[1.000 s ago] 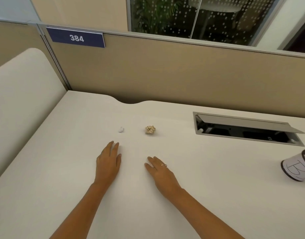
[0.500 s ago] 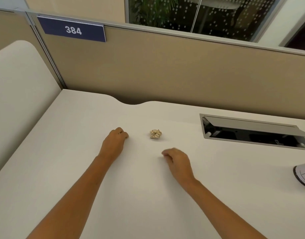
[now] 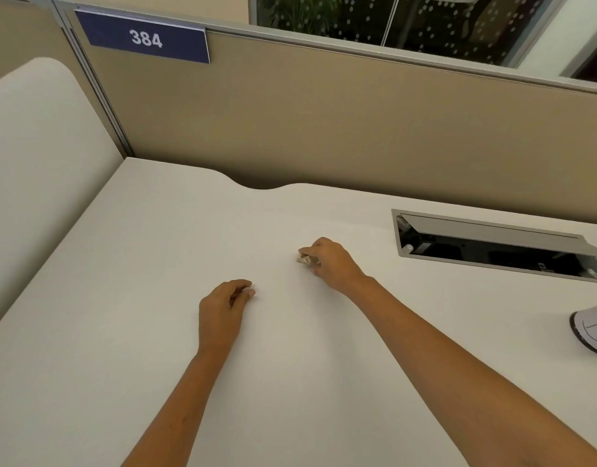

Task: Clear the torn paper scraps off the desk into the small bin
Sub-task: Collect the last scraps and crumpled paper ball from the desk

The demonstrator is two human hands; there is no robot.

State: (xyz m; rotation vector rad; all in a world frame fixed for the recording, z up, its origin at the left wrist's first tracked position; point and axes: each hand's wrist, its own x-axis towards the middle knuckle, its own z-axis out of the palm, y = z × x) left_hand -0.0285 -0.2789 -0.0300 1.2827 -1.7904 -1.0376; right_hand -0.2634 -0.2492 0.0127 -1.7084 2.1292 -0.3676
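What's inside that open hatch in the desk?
Inside the hatch, under its raised lid, sits a dark recess with small whitish fittings; the rest is too dark to identify.

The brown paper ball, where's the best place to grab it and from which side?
Pinch the brown paper ball across its middle, coming down from above. It is small, crumpled and roughly round, lying loose on the flat desk, so it has no handle or edge to favour. The right hand does just that, fingers curled over the ball's top and right side.

Both forearms are bare to the frame's edge, the left hand (image 3: pixel 223 306) and right hand (image 3: pixel 334 264) ungloved
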